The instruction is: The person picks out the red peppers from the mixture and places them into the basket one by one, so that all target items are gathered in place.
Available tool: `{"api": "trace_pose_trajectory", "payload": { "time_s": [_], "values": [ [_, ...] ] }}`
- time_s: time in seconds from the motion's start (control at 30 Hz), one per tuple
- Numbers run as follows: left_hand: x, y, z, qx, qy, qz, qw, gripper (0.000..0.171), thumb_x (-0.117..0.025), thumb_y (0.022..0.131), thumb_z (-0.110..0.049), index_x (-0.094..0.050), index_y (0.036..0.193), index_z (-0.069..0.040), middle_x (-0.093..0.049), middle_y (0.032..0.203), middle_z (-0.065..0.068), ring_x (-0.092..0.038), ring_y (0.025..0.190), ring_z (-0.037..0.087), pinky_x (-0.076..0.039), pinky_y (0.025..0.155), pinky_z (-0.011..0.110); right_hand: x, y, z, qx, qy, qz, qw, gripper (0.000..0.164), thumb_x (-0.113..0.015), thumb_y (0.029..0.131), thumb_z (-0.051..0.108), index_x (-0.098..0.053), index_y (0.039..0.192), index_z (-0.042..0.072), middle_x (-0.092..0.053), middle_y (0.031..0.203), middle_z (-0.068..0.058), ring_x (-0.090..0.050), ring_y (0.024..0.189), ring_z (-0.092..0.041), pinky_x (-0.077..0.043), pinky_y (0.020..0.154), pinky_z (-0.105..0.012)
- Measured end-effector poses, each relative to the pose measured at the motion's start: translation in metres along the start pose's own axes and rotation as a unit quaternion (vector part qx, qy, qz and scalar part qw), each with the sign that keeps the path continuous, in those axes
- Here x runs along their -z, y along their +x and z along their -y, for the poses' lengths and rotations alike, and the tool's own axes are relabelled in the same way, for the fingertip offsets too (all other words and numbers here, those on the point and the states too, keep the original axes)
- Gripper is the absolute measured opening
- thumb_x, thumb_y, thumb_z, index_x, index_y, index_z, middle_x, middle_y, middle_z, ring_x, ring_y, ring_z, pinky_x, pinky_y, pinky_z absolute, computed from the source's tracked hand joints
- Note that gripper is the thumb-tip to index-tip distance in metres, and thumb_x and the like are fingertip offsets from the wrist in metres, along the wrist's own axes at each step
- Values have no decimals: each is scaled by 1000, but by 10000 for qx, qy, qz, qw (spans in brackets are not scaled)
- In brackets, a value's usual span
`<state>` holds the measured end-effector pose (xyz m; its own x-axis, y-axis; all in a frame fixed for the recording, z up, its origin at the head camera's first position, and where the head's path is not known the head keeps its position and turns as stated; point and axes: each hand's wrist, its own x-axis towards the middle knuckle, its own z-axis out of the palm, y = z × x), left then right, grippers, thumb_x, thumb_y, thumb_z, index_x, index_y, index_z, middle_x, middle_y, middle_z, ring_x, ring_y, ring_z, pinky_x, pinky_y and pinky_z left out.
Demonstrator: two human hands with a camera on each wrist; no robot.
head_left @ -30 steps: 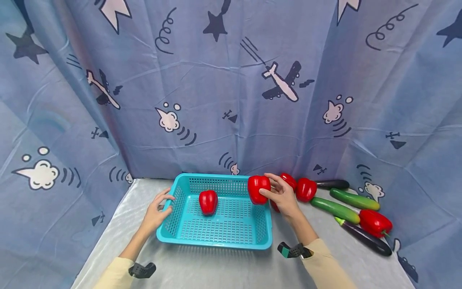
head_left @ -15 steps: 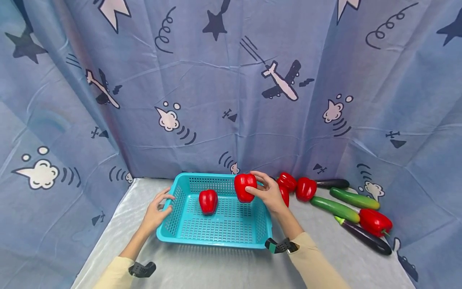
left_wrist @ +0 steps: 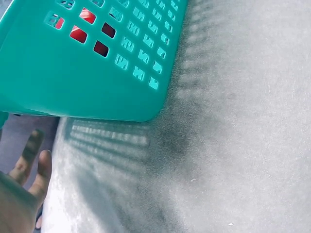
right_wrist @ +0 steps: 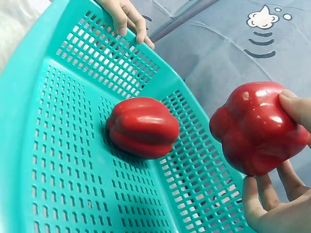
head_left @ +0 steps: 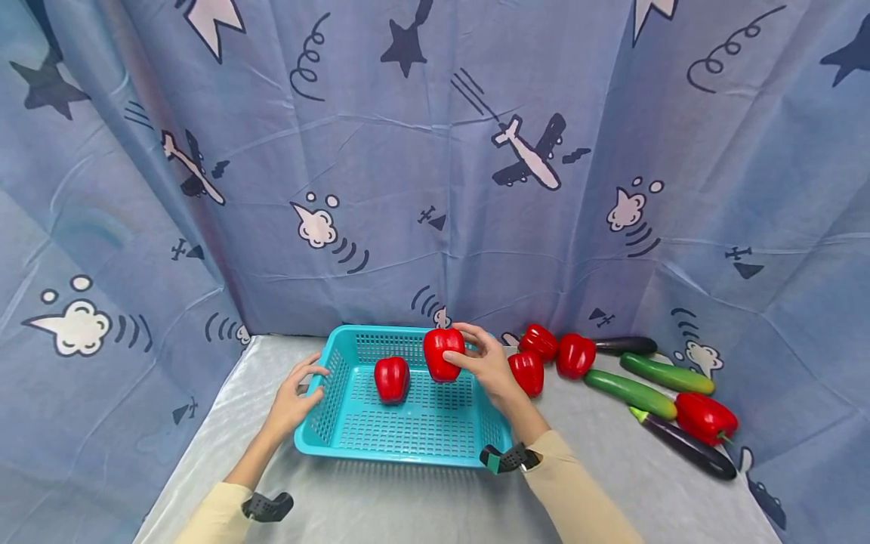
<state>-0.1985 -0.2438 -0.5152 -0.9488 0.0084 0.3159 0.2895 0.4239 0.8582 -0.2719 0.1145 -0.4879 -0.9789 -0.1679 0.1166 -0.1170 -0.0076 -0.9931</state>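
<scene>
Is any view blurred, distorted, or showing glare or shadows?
Head view: wide-angle bending at the edges, sharp. Left wrist view: the basket casts a soft striped shadow, the left hand is blurred. Right wrist view: glare on the held pepper.

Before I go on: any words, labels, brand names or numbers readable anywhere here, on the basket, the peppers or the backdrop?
None can be read.
The teal basket carries no lettering in any view.
The red pepper in the right hand and the pepper in the basket bear no sticker.
The blue curtain shows only drawings: planes, stars, clouds and squiggles, no text.
The wrist straps show no legible mark.
</scene>
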Motion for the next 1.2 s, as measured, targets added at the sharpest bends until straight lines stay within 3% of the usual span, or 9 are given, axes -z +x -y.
{"api": "trace_pose_trajectory", "payload": {
  "time_s": [0.2, 0.47, 0.77, 1.0, 1.2],
  "values": [
    [0, -1, 0, -56, 60, -17, 10000, 27, -61, 87, 17, -64, 113, 11, -39, 149, 34, -39, 135, 50, -45, 91, 61, -9, 7, -5, -236, 105, -169, 9995, 59, -83, 85, 13, -60, 139, 10, -55, 135, -17, -61, 113, -39, -55, 86, -46],
    [0, 0, 0, -67, 52, -37, 10000, 26, -61, 87, 17, -64, 112, 12, -40, 149, 34, -40, 135, 51, -46, 91, 59, -17, 13, -11, -457, 337, -340, 9978, 60, -83, 85, 11, -59, 139, 7, -51, 138, -21, -50, 123, -41, -53, 90, -50],
    [-1, -1, 2, -9, 44, -33, 10000, 27, -61, 87, 18, -64, 113, 11, -39, 149, 35, -39, 135, 51, -45, 91, 62, -25, 18, -25, -734, 110, -448, 9962, 60, -86, 83, 16, -63, 138, 12, -53, 138, -19, -53, 122, -40, -53, 89, -48],
    [-1, 0, 4, -96, 54, -76, 9999, 26, -62, 86, 18, -64, 111, 11, -41, 148, 35, -40, 134, 51, -46, 90, 62, -29, 17, -33, -935, -21, -445, 9946, 57, -86, 83, 17, -64, 136, 13, -52, 140, -20, -49, 126, -42, -51, 92, -55],
    [0, 0, 5, -77, -3, -62, 10000, 26, -62, 87, 17, -64, 112, 12, -40, 149, 35, -38, 135, 52, -45, 91, 63, -30, 19, -40, -1104, -115, -501, 9926, 56, -86, 82, 15, -65, 134, 12, -52, 140, -20, -47, 128, -42, -52, 91, -54]
  ]
}}
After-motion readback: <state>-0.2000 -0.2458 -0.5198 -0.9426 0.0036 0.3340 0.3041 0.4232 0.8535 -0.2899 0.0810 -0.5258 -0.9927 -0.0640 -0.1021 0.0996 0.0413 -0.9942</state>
